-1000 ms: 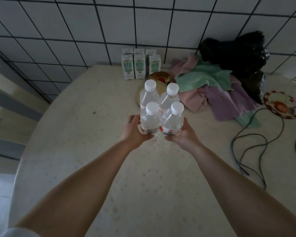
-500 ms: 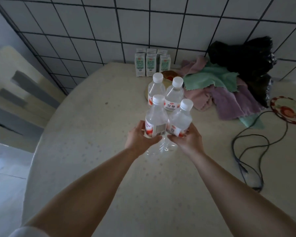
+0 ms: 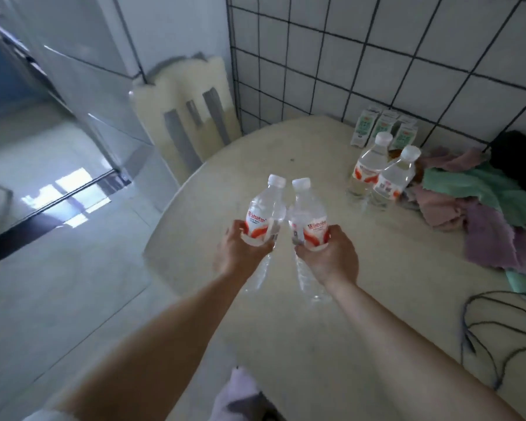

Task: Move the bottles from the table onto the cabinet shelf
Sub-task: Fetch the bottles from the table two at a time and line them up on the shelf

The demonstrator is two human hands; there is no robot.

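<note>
My left hand (image 3: 240,253) grips a clear water bottle (image 3: 266,205) with a white cap and red-and-white label, lifted above the round table (image 3: 286,153) near its left edge. My right hand (image 3: 331,256) holds a second identical bottle (image 3: 308,214) beside it, the two caps nearly touching. Two more bottles stand on the table at the far right: one (image 3: 368,168) in back and one (image 3: 394,177) in front of it. No cabinet shelf is in view.
Three small green-and-white cartons (image 3: 380,129) stand against the tiled wall. A heap of pink, green and purple cloths (image 3: 480,202) lies right of the standing bottles. A dark cable (image 3: 486,329) trails over the table's right side. A chair back (image 3: 189,117) stands behind the table; tiled floor lies left.
Both hands have lifted their bottles off the table and away from the other two. The view has swung to the left, so the table now sits at the right.
</note>
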